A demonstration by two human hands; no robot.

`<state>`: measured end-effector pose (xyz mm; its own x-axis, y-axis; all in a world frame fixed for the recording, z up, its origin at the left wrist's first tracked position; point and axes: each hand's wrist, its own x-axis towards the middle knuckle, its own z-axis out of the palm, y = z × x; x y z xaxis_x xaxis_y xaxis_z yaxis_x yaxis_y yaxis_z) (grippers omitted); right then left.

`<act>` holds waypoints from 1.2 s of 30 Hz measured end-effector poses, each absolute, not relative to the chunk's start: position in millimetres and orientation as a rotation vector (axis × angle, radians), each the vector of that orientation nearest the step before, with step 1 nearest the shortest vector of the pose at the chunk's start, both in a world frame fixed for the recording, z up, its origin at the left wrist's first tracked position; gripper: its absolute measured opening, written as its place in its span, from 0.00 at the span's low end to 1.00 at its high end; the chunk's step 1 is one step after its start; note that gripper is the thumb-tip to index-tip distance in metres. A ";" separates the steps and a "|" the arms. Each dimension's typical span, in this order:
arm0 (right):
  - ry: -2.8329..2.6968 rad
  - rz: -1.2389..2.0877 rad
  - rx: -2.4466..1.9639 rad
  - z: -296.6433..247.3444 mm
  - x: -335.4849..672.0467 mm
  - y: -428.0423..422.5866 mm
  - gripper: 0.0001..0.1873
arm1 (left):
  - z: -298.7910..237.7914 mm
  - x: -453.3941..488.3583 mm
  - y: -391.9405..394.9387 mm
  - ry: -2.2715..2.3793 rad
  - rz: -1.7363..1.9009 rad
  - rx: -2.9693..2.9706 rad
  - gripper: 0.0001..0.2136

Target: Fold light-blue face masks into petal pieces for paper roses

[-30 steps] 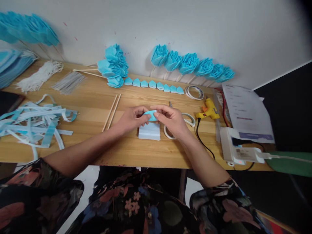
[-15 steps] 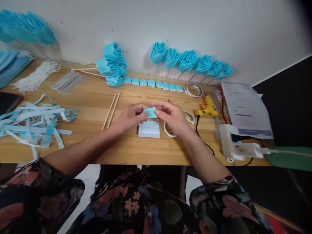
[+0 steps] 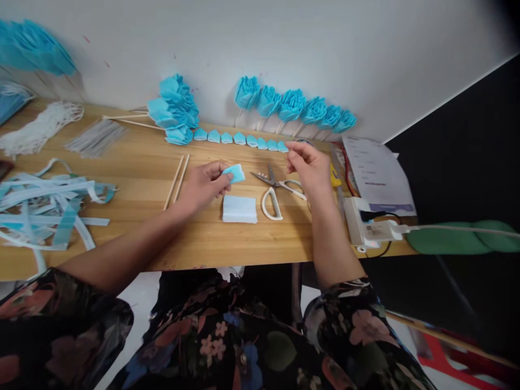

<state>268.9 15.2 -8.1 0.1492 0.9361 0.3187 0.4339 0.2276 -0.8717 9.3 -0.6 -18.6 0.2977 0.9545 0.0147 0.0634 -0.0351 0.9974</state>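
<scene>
My left hand pinches a small folded piece of blue fabric between thumb and fingers, above the table. Off to the right, my right hand hovers near the right end of a row of small folded blue pieces. Its fingers are loosely curved, with no object visible in them. Behind that hand a tape roll is mostly hidden. Between my hands lie white-handled scissors, blades spread. A pale pleated fabric rectangle rests below the held piece.
Blue fabric flowers on sticks lean against the wall, with a bunch of more flowers to their left. Two wooden sticks and a heap of cut strips lie left. A partly hidden yellow glue gun and a white power strip are right.
My right hand has let go of the blue fabric piece and moved right and up, uncovering the scissors. My left hand keeps the piece. The view has shifted slightly right.
</scene>
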 end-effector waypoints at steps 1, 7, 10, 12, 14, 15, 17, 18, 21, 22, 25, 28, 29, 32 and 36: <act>-1.478 0.586 -1.410 -7.9 271.1 15.0 0.14 | -19.5 9.1 0.1 1.022 0.976 1.403 0.06; -1.829 0.619 -1.704 -14.5 268.4 9.9 0.12 | -16.2 10.2 -0.4 1.054 0.961 1.386 0.06; -1.871 0.626 -1.773 -18.4 265.4 9.8 0.14 | -12.0 10.9 -2.3 1.057 0.941 1.367 0.06; -1.868 0.576 -1.781 -20.4 265.0 10.7 0.15 | -10.4 10.9 -2.5 1.056 0.939 1.362 0.06; -1.884 0.553 -1.763 -22.5 265.9 11.7 0.14 | -10.0 10.7 -2.0 1.058 0.941 1.359 0.06; -1.890 0.561 -1.749 -23.8 266.7 12.2 0.13 | -10.0 10.6 -1.7 1.059 0.940 1.358 0.06; -1.894 0.595 -1.722 -26.0 268.4 12.8 0.12 | -10.2 10.3 -1.1 1.054 0.936 1.360 0.06; -1.891 0.602 -1.712 -26.7 268.8 12.9 0.11 | -10.3 10.2 -1.0 1.049 0.936 1.364 0.06; -1.890 0.556 -1.684 -26.0 267.1 13.1 0.12 | -10.3 10.1 -1.2 1.035 0.938 1.381 0.07; -1.907 0.532 -1.668 -24.7 265.2 13.2 0.13 | -10.3 10.2 -1.4 1.036 0.937 1.381 0.08; -2.028 0.459 -1.621 -19.1 256.9 13.5 0.14 | -10.6 11.0 -1.6 1.053 0.931 1.369 0.08; -2.144 0.387 -1.643 -13.5 248.2 12.8 0.13 | -10.7 11.7 -1.6 1.061 0.920 1.367 0.08; -2.156 0.380 -1.667 -11.9 245.7 12.3 0.12 | -10.6 11.8 -1.6 1.058 0.917 1.371 0.08; -2.150 0.403 -1.735 -8.8 240.3 10.0 0.10 | -10.7 11.8 -1.5 1.051 0.917 1.372 0.07; -2.148 0.370 -1.799 -9.5 237.3 8.6 0.09 | -11.1 11.9 -1.4 1.055 0.922 1.369 0.06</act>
<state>237.3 8.6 -9.5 -0.1603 0.9844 0.0728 0.9032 0.1760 -0.3914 11.9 -1.4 -11.1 0.2945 0.9546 -0.0452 0.0832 0.0215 0.9963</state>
